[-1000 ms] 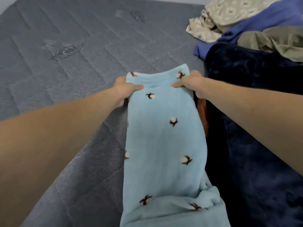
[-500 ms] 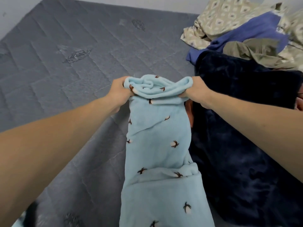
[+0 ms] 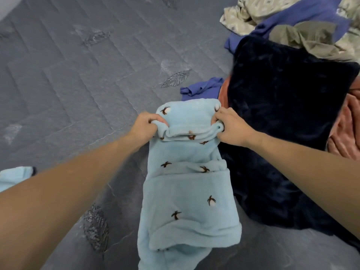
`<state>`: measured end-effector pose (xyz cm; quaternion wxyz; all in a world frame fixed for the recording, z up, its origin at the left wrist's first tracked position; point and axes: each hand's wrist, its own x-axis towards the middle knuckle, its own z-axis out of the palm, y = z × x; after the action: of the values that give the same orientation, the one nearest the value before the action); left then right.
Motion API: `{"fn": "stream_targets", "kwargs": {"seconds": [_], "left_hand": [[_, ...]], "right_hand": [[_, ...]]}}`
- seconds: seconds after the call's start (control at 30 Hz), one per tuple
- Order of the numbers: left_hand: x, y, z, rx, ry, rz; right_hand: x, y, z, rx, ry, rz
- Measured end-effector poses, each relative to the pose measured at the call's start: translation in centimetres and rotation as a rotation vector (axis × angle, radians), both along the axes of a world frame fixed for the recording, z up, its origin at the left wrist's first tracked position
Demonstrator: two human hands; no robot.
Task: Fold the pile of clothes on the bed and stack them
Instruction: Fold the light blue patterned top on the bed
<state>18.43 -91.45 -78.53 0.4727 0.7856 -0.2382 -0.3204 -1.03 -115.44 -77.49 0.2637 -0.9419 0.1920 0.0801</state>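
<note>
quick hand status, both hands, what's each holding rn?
Left hand: closed, gripping the left side of the light blue fleece garment at its rolled far end.
Right hand: closed, gripping the right side of that rolled end.

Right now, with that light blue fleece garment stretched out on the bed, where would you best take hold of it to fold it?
At the two far corners, where the left hand and right hand pinch the light blue fleece garment now. It lies long and narrow, so coming in from each side keeps that rolled edge level.
</note>
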Motion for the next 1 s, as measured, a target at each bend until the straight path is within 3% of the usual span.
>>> {"fn": "stream_targets", "kwargs": {"seconds": [0.13, 0.27, 0.37, 0.47, 0.6, 0.73, 0.9, 1.0], "left_hand": [[-0.3, -0.7, 0.2, 0.065, 0.28, 0.165], [0.4, -1.6, 0.3, 0.127, 0.162, 0.236], [0.7, -2.1, 0.9, 0.166, 0.52, 0.172], [0.7, -3.0, 1.2, 0.084, 0.763, 0.149], [0.4, -3.8, 0.9, -0.066, 0.744, 0.219], [1.4, -2.6, 1.1, -0.183, 0.742, 0.15], [2.7, -1.5, 2.1, -0.158, 1.01, -0.073], [2.5, -2.3, 2.1, -0.097, 0.967, -0.053]], "right_hand": [[0.4, -0.1, 0.8, 0.284, -0.066, -0.287], [2.2, 0.0, 0.4, 0.158, -0.139, -0.442], [3.3, -0.2, -0.3, 0.112, -0.133, -0.434], [3.7, -0.6, -0.4, 0.245, -0.109, -0.397], [3.4, -1.3, -0.1, 0.237, -0.137, -0.299], [3.2, -1.1, 0.5, 0.256, -0.171, -0.261], [3.1, 0.2, 0.6, 0.326, -0.199, -0.255], [2.7, 0.6, 0.6, 0.365, -0.194, -0.248]]}}
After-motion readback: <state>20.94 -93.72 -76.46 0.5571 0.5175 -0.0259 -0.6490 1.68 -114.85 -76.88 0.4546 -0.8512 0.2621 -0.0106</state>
